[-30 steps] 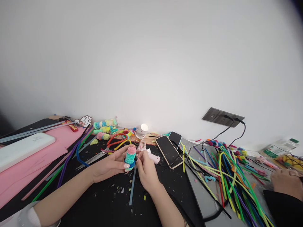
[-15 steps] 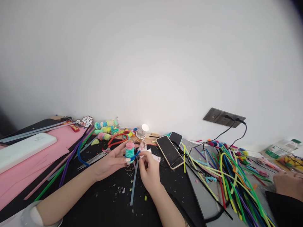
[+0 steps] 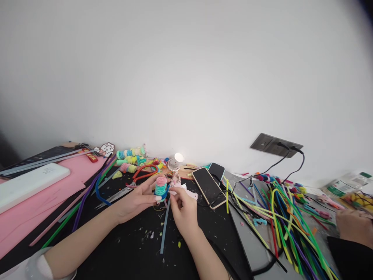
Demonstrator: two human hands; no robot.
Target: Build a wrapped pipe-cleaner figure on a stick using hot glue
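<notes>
Between thumb and fingers, my left hand (image 3: 136,202) grips a small roll of wound pipe cleaner (image 3: 161,186), pink on top and turquoise below. A blue pipe cleaner (image 3: 166,193) wraps around the roll's lower part. Its loose end is pinched by my right hand (image 3: 184,206), close against the roll's right side. Below the hands, a grey-blue strip (image 3: 164,229) lies on the black table. Red-handled scissors (image 3: 128,189) rest partly behind my left hand.
Several wound pipe-cleaner rolls (image 3: 128,159) and a paper cup (image 3: 175,161) stand near the wall. A phone (image 3: 208,186) lies right of my hands, beside cables. Further right are many loose pipe cleaners (image 3: 291,229) and another person's hand (image 3: 354,227). Pink sheets (image 3: 43,206) cover the left.
The blue pipe cleaner's end has been drawn in closer around the roll. The roll has shifted slightly right, and my right hand has barely moved.
</notes>
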